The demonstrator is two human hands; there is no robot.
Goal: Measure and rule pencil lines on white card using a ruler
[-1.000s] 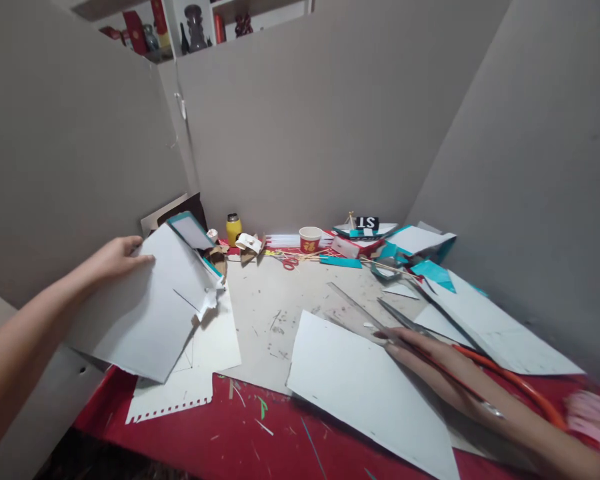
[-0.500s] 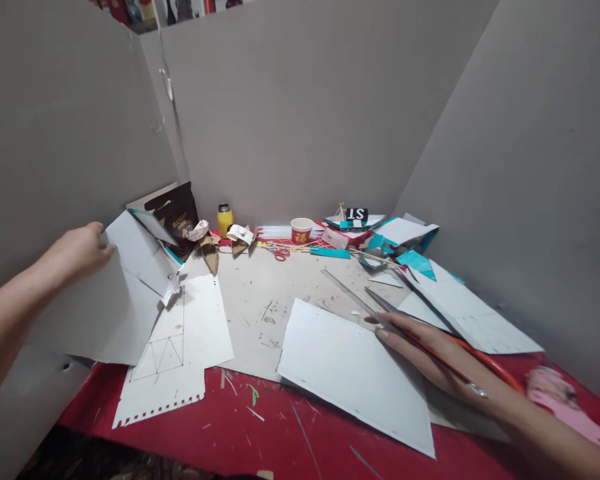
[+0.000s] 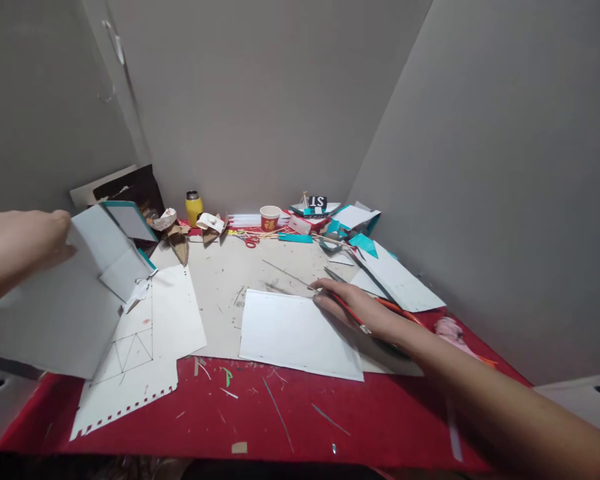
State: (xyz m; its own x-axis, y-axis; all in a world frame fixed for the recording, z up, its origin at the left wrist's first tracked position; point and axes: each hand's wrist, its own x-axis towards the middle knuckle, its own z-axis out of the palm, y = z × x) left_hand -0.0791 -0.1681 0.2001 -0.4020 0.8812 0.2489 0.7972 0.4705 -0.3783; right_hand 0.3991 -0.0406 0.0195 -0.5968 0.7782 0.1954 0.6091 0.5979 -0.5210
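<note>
At the left edge, my left hand (image 3: 27, 243) grips the top of a large white board (image 3: 55, 320), its fingers closed and slightly blurred. Under that board lies a sheet with drawn triangles (image 3: 175, 333). My right hand (image 3: 355, 307) is closed around a clear ruler (image 3: 287, 273) and a red pencil (image 3: 350, 312), over the right part of a white rectangular card (image 3: 295, 333). Large scissors with orange handles (image 3: 397, 310) lie beyond and partly beneath my right hand.
Along the back stand a yellow bottle (image 3: 194, 208), a red paper cup (image 3: 270, 219) and small paper boats (image 3: 213, 227). Small red scissors (image 3: 251, 242) lie near sticks. Folded white and teal card pieces (image 3: 400, 277) are at the right. Scraps litter the red cloth (image 3: 190, 427).
The view has turned right, so the table things sit further left. The ruler in my right hand has tilted flatter and lies nearer the card's top edge. My left hand still holds the board.
</note>
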